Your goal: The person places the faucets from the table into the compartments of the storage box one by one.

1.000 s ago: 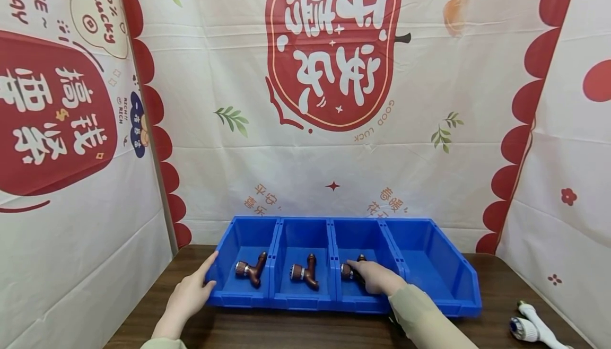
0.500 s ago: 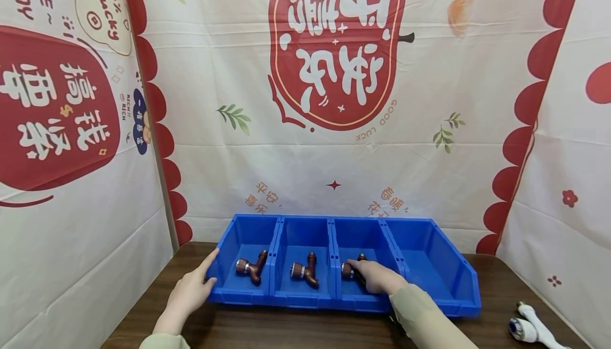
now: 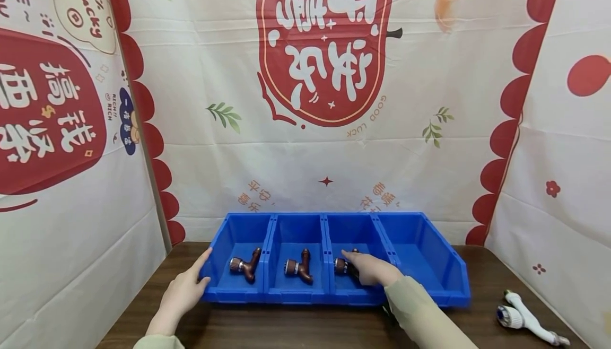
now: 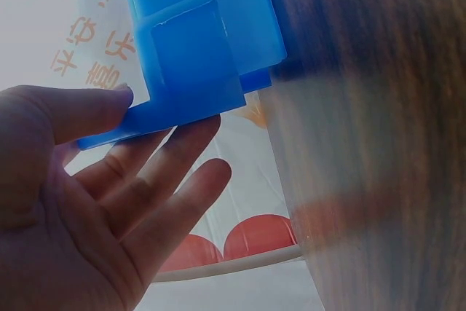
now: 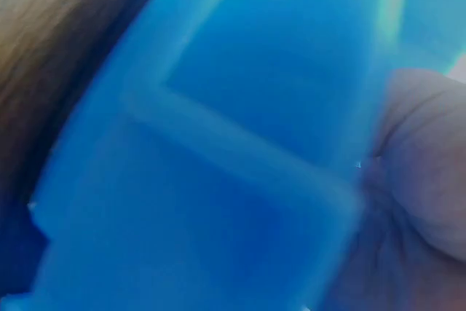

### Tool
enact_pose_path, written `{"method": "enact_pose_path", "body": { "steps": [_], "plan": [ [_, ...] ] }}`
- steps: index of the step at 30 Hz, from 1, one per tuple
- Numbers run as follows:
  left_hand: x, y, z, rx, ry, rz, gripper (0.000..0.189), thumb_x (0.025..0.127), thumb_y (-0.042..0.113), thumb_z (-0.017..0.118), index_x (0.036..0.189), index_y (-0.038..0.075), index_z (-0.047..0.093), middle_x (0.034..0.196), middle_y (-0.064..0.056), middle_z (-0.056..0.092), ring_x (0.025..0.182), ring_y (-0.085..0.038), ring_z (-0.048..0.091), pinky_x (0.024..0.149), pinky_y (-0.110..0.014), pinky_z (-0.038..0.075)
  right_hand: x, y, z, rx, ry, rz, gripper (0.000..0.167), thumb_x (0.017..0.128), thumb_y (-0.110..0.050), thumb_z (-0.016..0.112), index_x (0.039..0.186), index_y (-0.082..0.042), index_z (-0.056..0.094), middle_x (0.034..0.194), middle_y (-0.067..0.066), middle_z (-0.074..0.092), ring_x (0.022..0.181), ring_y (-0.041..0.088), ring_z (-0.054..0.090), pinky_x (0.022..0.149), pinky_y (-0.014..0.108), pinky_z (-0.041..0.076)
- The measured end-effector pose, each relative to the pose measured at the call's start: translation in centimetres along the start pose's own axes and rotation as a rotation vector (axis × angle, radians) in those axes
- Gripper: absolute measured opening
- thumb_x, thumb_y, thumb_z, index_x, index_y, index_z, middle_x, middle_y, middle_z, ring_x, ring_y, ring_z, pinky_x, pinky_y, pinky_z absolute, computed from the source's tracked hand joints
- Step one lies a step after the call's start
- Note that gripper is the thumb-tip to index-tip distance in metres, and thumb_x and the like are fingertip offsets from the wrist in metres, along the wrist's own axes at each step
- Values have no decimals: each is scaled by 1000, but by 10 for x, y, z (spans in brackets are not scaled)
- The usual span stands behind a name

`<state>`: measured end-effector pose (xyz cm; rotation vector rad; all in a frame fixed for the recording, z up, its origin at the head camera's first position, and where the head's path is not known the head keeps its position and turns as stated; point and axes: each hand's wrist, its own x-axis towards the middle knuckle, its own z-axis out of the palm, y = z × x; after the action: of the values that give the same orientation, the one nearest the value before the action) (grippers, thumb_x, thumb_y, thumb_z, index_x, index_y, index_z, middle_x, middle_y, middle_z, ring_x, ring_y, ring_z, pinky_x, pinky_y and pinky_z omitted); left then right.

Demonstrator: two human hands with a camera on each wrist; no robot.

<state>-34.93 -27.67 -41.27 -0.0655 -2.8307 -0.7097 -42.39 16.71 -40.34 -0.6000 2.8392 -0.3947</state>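
A blue storage bin (image 3: 296,298) with several side-by-side compartments stands on the table. My left hand (image 3: 180,295) holds its left side wall; in the left wrist view the thumb and fingers (image 4: 164,191) lie on opposite sides of the blue edge. Inside the third compartment, my right hand (image 3: 372,269) grips a brown faucet (image 3: 340,266), whose ribbed knob shows left of the fingertips while the hand covers most of its body. One brown faucet (image 3: 250,269) lies in the leftmost compartment and a matching faucet (image 3: 304,270) in the second. Blue plastic fills most of the right wrist view.
A white faucet (image 3: 525,320) with a ribbed knob lies on the dark wooden table (image 3: 286,328), right of the bin. Printed cloth (image 3: 305,163) hangs behind the bin and along both sides.
The head view has shifted slightly, so everything appears a little further left and up. Both hands stay at the same places on the bin and the faucet.
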Motion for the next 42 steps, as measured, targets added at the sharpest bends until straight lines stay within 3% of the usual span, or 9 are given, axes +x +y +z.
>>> {"method": "enact_pose_path", "body": {
  "steps": [2,7,11,14,18,28,36,42],
  "plan": [
    [0,0,-1,1,2,0,66,92,12,62,151,14,32,124,-36,55,100,-50,60,77,-66,47,-2,-3,-5,-2,12,-12,66,88,14,54,148,-9,40,147,17,43,135,36,38,92,44,43],
    [1,0,-1,0,-8,-9,67,92,12,62,151,14,32,125,-35,54,103,-51,59,77,-67,46,-10,-10,-15,11,61,-51,70,85,16,56,148,-9,41,148,13,42,133,32,41,90,42,44],
    [0,0,0,-3,-9,-15,67,92,12,63,151,15,32,125,-35,54,104,-52,58,78,-67,46,-22,-15,-24,49,129,-111,71,80,14,63,146,-6,43,138,13,51,111,28,54,77,39,45],
    [0,-1,0,-3,-1,-9,66,92,12,63,151,15,33,125,-36,54,104,-52,58,78,-67,46,-31,-17,-33,66,178,-162,64,82,6,67,143,-4,47,134,15,53,106,29,55,84,44,48],
    [1,-2,1,-3,4,-1,66,91,12,63,151,15,33,124,-36,54,103,-51,59,77,-67,46,-43,-17,-44,39,246,-193,55,87,-6,69,139,-5,51,138,17,51,127,37,47,99,54,41],
    [0,-3,1,4,24,26,67,89,11,64,149,14,35,121,-34,57,96,-48,63,73,-63,48,-84,-9,-71,2,408,-195,54,90,-21,70,140,-11,53,139,15,51,129,39,45,98,56,41],
    [3,0,2,-11,-1,6,67,91,12,63,151,16,34,124,-33,56,96,-45,63,73,-61,49,-113,17,-86,-24,586,-177,54,88,-30,72,134,-6,57,131,19,57,120,40,53,90,59,45],
    [2,-2,0,-8,-3,-4,67,91,12,63,151,15,33,124,-34,55,95,-45,63,72,-61,49,-130,34,-90,-37,620,-103,61,87,-43,69,133,-5,57,131,23,55,120,45,50,87,63,44]
  ]
}}
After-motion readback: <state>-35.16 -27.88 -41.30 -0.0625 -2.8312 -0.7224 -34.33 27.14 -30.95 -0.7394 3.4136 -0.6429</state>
